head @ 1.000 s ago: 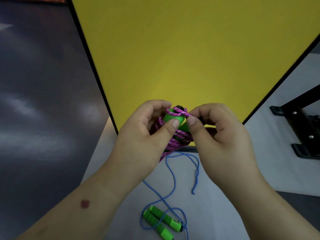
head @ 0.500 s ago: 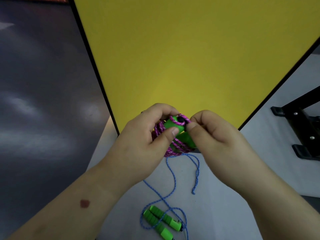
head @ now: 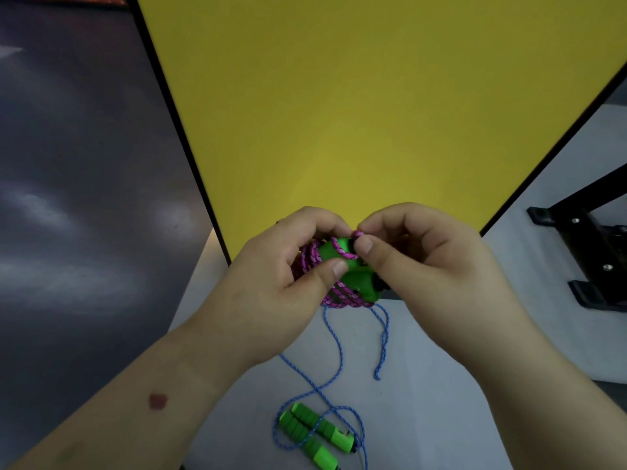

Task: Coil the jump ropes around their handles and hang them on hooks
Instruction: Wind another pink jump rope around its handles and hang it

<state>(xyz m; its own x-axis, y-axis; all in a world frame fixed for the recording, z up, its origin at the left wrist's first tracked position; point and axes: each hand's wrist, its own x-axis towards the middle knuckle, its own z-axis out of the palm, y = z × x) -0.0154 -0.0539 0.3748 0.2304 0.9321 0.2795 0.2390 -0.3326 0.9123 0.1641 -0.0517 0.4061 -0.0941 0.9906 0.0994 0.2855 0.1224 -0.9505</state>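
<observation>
Between the hands, the pink rope (head: 339,247) has been looped over the handles (head: 356,276), gripped by the left hand (head: 288,283), its end pinched by the right hand (head: 417,266), so coiling seems nearly done.

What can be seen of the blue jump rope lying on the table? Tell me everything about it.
The blue jump rope is a thin braided cord, blue with pale flecks, that looks like woven fabric. It lies loose and uncoiled on the grey table, trailing in slack curves from below the hands towards the near edge. Its two bright green handles look ribbed and have dark ends; they lie side by side at a slant, with cord looped around and over them. One bend of the cord ends further right. Neither hand touches it.
</observation>
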